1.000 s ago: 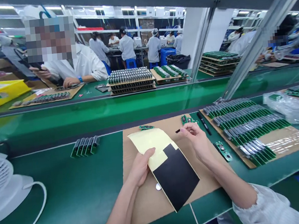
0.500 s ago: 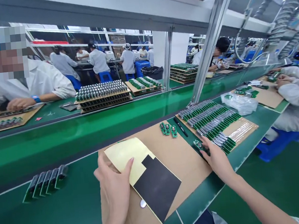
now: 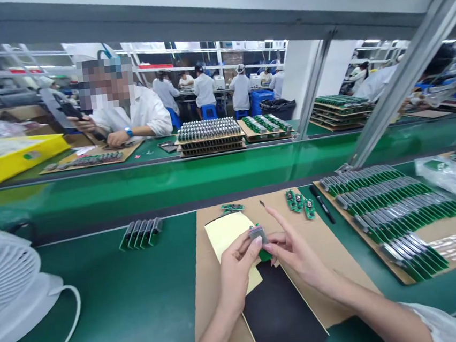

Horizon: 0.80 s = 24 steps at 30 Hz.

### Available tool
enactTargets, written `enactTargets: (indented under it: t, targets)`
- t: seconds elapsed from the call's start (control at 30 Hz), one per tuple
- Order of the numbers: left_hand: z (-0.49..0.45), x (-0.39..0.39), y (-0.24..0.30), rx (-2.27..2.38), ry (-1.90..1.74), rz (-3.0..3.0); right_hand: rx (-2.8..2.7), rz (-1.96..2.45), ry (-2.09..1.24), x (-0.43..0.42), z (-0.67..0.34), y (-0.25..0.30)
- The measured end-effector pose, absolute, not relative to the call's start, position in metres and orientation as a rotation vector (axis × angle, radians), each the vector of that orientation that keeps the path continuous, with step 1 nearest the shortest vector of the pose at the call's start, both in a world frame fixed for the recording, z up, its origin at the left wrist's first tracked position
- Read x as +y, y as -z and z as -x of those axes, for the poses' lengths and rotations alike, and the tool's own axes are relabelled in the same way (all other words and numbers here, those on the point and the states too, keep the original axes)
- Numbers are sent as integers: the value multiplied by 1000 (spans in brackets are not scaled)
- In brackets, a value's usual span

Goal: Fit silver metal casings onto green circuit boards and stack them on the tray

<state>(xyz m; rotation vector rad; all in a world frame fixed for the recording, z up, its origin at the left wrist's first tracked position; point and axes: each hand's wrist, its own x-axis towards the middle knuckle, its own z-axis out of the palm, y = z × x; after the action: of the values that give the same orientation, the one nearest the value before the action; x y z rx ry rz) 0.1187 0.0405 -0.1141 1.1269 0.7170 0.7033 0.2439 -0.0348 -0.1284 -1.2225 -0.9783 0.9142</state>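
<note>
My left hand [image 3: 236, 269] and my right hand [image 3: 296, 251] meet over a brown cardboard sheet [image 3: 332, 247] and together pinch a small green circuit board with a grey metal part [image 3: 259, 238]. Under them lies a yellow backing sheet [image 3: 228, 233] with a black sheet [image 3: 282, 316] on its near part. A tiny black piece [image 3: 262, 203] lies on the cardboard beyond my right forefinger. Three small green boards [image 3: 299, 203] and another board [image 3: 232, 207] rest at the cardboard's far edge.
A cardboard tray with rows of green boards [image 3: 388, 209] sits at right, a black pen [image 3: 322, 204] beside it. Several boards [image 3: 141, 233] stand at left, a white fan [image 3: 9, 289] further left. A plastic bag [image 3: 454, 178] lies far right. Across the green conveyor [image 3: 132, 185], a person in white works.
My right hand came back from the tray at right with a small board. My left hand let go of the yellow sheet and joined it on the board.
</note>
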Motion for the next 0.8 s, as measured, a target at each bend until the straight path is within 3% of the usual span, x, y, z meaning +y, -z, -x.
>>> enactTargets:
  t: [0.2,0.4,0.8]
  targets:
    - [-114,47,109,708,-683,-917,-768,1505,-456,-33,-259,126]
    - [-117,44,110,704,-561,-888,-679,1349,-770,-35,-254,126]
    - [-119,42,114,701,-696,-906,-547,1356,-819,-37,-243,134]
